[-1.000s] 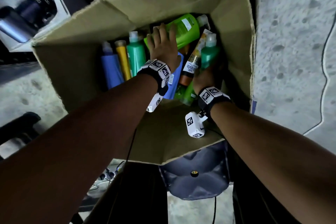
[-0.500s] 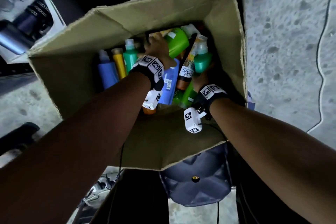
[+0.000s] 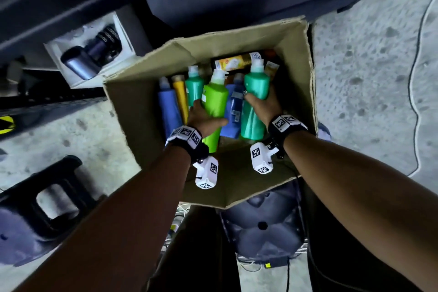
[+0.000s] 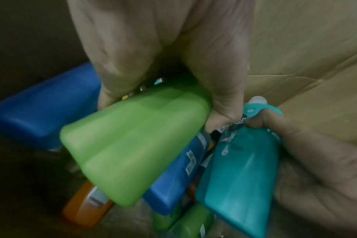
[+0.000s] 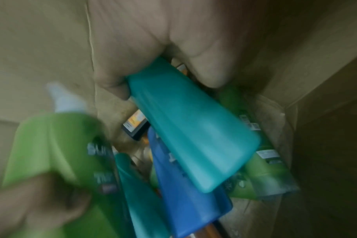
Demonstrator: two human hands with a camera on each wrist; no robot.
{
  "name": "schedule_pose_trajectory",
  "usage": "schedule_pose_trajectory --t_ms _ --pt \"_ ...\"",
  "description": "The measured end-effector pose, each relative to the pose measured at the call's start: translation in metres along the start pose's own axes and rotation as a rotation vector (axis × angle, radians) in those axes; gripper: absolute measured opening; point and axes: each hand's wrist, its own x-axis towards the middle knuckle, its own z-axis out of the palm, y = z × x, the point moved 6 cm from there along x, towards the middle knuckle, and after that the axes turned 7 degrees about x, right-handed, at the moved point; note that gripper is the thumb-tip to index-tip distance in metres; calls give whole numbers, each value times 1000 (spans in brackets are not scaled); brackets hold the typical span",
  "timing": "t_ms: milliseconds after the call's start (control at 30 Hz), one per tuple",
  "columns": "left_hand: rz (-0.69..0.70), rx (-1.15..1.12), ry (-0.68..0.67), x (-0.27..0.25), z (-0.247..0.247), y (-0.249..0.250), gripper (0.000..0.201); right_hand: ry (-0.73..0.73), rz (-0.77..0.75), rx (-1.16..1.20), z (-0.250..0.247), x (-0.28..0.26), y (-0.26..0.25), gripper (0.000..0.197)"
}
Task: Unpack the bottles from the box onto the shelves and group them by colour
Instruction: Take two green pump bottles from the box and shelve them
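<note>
Bottles fill both hands over the box (image 3: 296, 73): left hand (image 3: 203, 118) grips lime bottle (image 3: 214, 102), right hand (image 3: 265, 104) teal bottle (image 3: 254, 111).

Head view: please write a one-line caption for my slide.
Left hand grips a lime-green bottle, right hand a teal bottle, over the cardboard box.

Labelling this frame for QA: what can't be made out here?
- Shelves: not in any view.
- Box bottom: head view, hidden by bottles and both arms.
- Lime green bottle label: right wrist view, motion blur makes it unreadable.
- Left hand fingertips: head view, hidden behind that bottle.
- Teal bottle base: head view, dark.
- Right hand fingertips: hidden behind that bottle.
</note>
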Motion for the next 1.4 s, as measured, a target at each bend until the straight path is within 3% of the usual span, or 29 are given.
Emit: schedule_pose_trajectory --t_ms 167,300,433,567,700,900,1033,1267,1400 --pt "-38 -191 45 -34 -10 -13 74 -69 17 22 -8 -30 -22 49" --pt "-55 -281 42 -67 -14 -15 103 -85 11 -2 -17 -63 -42 44" --pt "-52 -311 36 -108 -22 -15 97 -96 9 -28 -24 -99 -54 42" --pt "-52 -322 12 -155 -31 -14 109 -107 35 -66 -29 -142 -65 49" --pt "-63 -271 9 -194 -35 -19 94 -64 38 -70 -42 -181 -73 45" --pt "-67 -261 -10 -253 -49 -18 104 -108 32 -96 -48 -242 -85 36" --pt "-64 -286 -8 -291 -62 -11 106 -89 -7 -96 -47 -286 -92 40" --pt "-64 -320 41 -349 -85 -6 86 -84 -10 -71 -53 -350 -102 43" --pt "-53 -320 33 -386 -101 -2 89 -72 -15 -126 -60 -381 -114 62"
